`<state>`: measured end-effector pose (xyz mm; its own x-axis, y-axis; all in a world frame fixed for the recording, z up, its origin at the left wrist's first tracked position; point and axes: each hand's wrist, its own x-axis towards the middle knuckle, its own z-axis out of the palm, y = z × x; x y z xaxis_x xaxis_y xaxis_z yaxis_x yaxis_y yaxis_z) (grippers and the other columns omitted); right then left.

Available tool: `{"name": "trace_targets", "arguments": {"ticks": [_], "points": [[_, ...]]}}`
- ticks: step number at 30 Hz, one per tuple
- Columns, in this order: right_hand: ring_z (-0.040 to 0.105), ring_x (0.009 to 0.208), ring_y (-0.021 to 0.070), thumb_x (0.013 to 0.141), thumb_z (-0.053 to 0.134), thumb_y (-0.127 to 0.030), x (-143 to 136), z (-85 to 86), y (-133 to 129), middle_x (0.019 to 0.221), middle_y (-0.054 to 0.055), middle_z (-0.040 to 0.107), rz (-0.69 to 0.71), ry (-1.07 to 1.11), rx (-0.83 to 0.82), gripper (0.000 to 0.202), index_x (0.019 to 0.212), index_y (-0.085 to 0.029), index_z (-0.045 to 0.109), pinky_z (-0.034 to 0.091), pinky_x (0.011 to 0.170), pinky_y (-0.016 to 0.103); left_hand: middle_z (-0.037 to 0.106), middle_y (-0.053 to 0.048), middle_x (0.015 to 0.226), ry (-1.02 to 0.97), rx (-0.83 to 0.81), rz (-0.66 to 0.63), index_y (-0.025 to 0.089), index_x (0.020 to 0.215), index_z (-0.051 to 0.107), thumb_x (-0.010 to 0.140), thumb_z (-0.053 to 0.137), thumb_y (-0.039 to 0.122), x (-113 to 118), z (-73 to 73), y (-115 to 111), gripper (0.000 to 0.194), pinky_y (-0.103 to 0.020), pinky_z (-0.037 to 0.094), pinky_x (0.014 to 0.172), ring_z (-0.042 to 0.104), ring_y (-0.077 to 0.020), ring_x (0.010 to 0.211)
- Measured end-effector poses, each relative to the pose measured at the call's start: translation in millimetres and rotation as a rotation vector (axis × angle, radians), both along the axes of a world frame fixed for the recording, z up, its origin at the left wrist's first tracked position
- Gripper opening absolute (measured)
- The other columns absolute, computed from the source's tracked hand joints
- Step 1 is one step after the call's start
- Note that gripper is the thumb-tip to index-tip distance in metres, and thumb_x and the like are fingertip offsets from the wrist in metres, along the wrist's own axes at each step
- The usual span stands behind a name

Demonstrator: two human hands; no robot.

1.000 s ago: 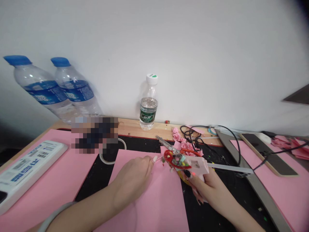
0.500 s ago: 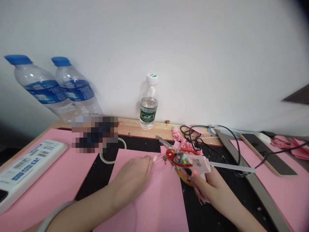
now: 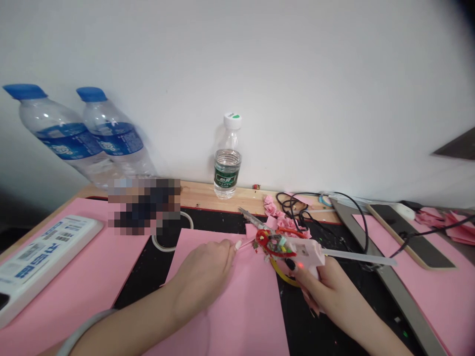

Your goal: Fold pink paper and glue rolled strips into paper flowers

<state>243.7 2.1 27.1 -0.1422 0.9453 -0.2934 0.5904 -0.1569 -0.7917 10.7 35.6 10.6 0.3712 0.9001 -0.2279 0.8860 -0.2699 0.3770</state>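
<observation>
My right hand (image 3: 319, 291) is wrapped round a pale pink hot glue gun (image 3: 306, 253), whose small light glows red. A translucent glue stick (image 3: 359, 256) pokes out of its back end. The gun's front is smeared with colourful bits and points left. My left hand (image 3: 208, 267) is closed in a pinch on a thin pink strip (image 3: 245, 243), just in front of the nozzle. Beneath it lies a sheet of pink paper (image 3: 237, 316). Scissors (image 3: 254, 217) with red handles rest behind the gun, partly hidden by it. A yellow ring (image 3: 280, 274) shows under the gun.
Pink paper flowers (image 3: 270, 205) and black cables (image 3: 304, 212) lie behind the gun. A small water bottle (image 3: 227, 168) stands by the wall, two large bottles (image 3: 70, 138) at left. A white box (image 3: 44, 262) is on pink paper; a phone (image 3: 411, 237) is at right.
Almost nothing differs. The whole view has shifted very slightly, while both hands keep their holds in the same place.
</observation>
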Motion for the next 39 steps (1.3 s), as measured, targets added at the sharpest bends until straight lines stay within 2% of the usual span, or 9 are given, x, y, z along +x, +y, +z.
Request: {"name": "trace_targets", "arguments": {"ticks": [7, 13, 18, 22, 25, 27, 32, 35, 39], "points": [[0.039, 0.031, 0.0098, 0.088, 0.044, -0.049, 0, 2.5, 0, 0.034, -0.003, 0.042, 0.000, -0.024, -0.001, 0.045, 0.051, -0.022, 0.040, 0.025, 0.035, 0.022, 0.069, -0.013, 0.078, 0.053, 0.014, -0.063, 0.015, 0.088, 0.061, 0.097, 0.018, 0.022, 1, -0.2, 1, 0.044, -0.036, 0.047, 0.059, 0.066, -0.0263, 0.069], [0.040, 0.032, 0.0103, 0.090, 0.040, -0.049, 7, -0.5, 1, 0.037, -0.003, 0.044, -0.026, -0.034, 0.011, 0.043, 0.058, -0.021, 0.046, 0.027, 0.035, 0.021, 0.068, -0.012, 0.076, 0.024, -0.007, -0.016, 0.015, 0.087, 0.061, 0.098, 0.018, 0.027, -2, -0.2, 2, 0.046, -0.034, 0.046, 0.058, 0.066, -0.0252, 0.068], [0.047, 0.040, 0.0146, 0.089, 0.045, -0.048, 18, -1.5, 7, 0.048, 0.000, 0.053, -0.116, -0.071, 0.220, 0.034, 0.081, -0.018, 0.060, 0.036, 0.039, 0.025, 0.068, -0.011, 0.079, -0.069, -0.036, -0.012, 0.015, 0.082, 0.060, 0.096, 0.019, 0.024, -8, 3.9, 8, 0.044, -0.034, 0.046, 0.064, 0.064, -0.0235, 0.071], [0.061, 0.066, 0.0224, 0.088, 0.049, -0.039, 30, -1.1, 18, 0.079, 0.007, 0.067, -0.194, -0.289, 0.446, 0.028, 0.106, -0.020, 0.059, 0.046, 0.056, 0.029, 0.066, -0.008, 0.078, -0.143, -0.044, -0.039, 0.017, 0.076, 0.057, 0.094, 0.021, 0.020, -10, 10.1, 14, 0.041, -0.033, 0.045, 0.067, 0.062, -0.0220, 0.072], [0.062, 0.091, 0.0271, 0.090, 0.043, -0.034, 43, -9.1, 29, 0.108, 0.012, 0.064, -0.164, -0.464, 0.531, 0.036, 0.123, -0.021, 0.050, 0.048, 0.074, 0.035, 0.067, -0.006, 0.080, -0.231, -0.045, -0.022, 0.018, 0.075, 0.058, 0.096, 0.021, 0.024, -9, 12.2, 15, 0.043, -0.031, 0.046, 0.071, 0.062, -0.0203, 0.074], [0.059, 0.100, 0.0305, 0.089, 0.042, -0.031, 53, -19.9, 37, 0.113, 0.016, 0.061, -0.165, -0.583, 0.600, 0.038, 0.124, -0.018, 0.049, 0.048, 0.079, 0.039, 0.069, -0.004, 0.086, -0.292, -0.034, -0.029, 0.019, 0.079, 0.061, 0.097, 0.024, 0.026, -8, 10.9, 15, 0.042, -0.030, 0.046, 0.074, 0.063, -0.0195, 0.080], [0.058, 0.100, 0.0340, 0.091, 0.040, -0.029, 68, -42.8, 48, 0.106, 0.021, 0.060, -0.142, -0.814, 0.627, 0.041, 0.125, -0.009, 0.048, 0.048, 0.081, 0.047, 0.066, -0.003, 0.117, -0.296, 0.079, -0.222, 0.022, 0.111, 0.062, 0.098, 0.030, 0.024, -6, -1.5, 11, 0.034, -0.031, 0.046, 0.087, 0.062, -0.0203, 0.103], [0.053, 0.108, 0.0362, 0.089, 0.045, -0.031, 63, -33.7, 44, 0.113, 0.022, 0.056, -0.169, -0.847, 0.755, 0.041, 0.124, -0.010, 0.051, 0.044, 0.088, 0.053, 0.068, -0.005, 0.110, -0.204, 0.175, -0.296, 0.022, 0.115, 0.060, 0.098, 0.035, 0.029, -5, -9.9, 9, 0.032, -0.031, 0.050, 0.078, 0.065, -0.0216, 0.093], [0.052, 0.115, 0.0271, 0.091, 0.047, -0.026, 40, -9.4, 28, 0.120, 0.014, 0.056, -0.014, -0.502, 0.906, 0.030, 0.121, -0.020, 0.052, 0.043, 0.096, 0.044, 0.071, -0.006, 0.092, -0.140, 0.348, -0.353, 0.020, 0.109, 0.063, 0.099, 0.035, 0.032, -5, -17.2, 7, 0.032, -0.028, 0.051, 0.067, 0.067, -0.0195, 0.079]]}}
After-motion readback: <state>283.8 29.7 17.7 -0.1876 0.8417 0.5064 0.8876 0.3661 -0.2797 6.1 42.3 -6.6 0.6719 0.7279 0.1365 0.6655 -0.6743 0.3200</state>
